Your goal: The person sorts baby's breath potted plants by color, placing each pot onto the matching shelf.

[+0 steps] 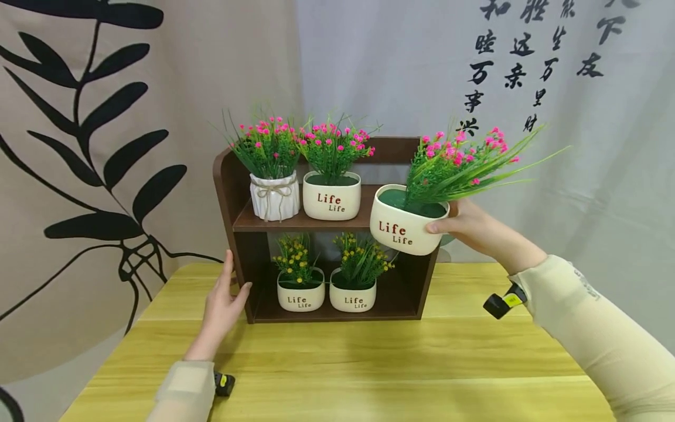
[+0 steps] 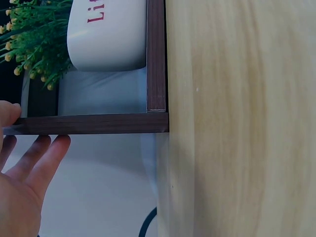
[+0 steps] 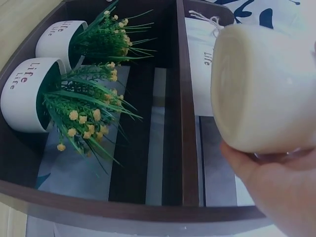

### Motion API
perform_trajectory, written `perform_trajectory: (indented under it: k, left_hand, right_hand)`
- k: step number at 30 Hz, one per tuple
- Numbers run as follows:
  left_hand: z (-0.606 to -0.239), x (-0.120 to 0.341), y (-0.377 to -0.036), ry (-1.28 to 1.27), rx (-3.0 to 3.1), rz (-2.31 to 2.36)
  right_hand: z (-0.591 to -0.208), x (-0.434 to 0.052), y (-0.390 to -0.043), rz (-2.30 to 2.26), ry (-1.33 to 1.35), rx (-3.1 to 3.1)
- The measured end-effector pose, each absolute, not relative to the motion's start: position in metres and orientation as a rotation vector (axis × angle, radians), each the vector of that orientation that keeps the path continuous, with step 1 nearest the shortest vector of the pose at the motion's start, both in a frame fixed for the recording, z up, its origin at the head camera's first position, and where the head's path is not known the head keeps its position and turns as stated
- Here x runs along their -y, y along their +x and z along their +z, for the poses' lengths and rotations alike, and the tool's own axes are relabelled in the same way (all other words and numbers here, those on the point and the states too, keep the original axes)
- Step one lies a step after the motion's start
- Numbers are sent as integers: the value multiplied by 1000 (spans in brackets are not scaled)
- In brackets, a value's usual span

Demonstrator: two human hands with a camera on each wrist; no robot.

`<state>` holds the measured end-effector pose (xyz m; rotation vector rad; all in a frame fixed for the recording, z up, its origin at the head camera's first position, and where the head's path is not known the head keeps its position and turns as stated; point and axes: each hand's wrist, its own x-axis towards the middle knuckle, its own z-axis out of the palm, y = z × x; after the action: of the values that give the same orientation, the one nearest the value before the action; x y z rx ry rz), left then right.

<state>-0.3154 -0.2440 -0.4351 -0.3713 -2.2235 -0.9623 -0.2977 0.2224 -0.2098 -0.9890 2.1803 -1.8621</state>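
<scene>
My right hand (image 1: 464, 225) grips the right end of a cream oval pot marked "Life" (image 1: 401, 227), which holds pink artificial flowers and long green leaves. The pot is tilted and off the upper board, in front of its right part. In the right wrist view the underside of this flowerpot (image 3: 266, 89) faces the camera. My left hand (image 1: 224, 308) holds the left side panel of a brown two-tier wooden shelf (image 1: 227, 193). The left wrist view has the thumb (image 2: 10, 112) on the panel's inner side and the fingers (image 2: 47, 163) against its outer face.
On the upper board stand a white pot with a twine bow (image 1: 275, 196) and another pink-flowered Life pot (image 1: 332, 198). Below are two yellow-flowered Life pots (image 1: 300, 293). The shelf stands on a wooden table (image 1: 343, 369) before a printed curtain (image 1: 369, 58).
</scene>
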Motion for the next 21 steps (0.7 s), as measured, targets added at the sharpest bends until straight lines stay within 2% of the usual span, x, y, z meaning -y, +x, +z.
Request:
perform_trajectory:
  k: [4, 14, 21]
  left_hand:
    - [-435, 244, -316, -368, 2229, -965]
    - [-436, 244, -317, -369, 2229, -978]
    - [-435, 243, -316, -367, 2222, -999]
  right_hand:
    - [-211, -214, -305, -1840, -977, -2230]
    - [-211, -205, -313, -1764, -705, -2345]
    - [-210, -200, -323, -1751, -639, -2412]
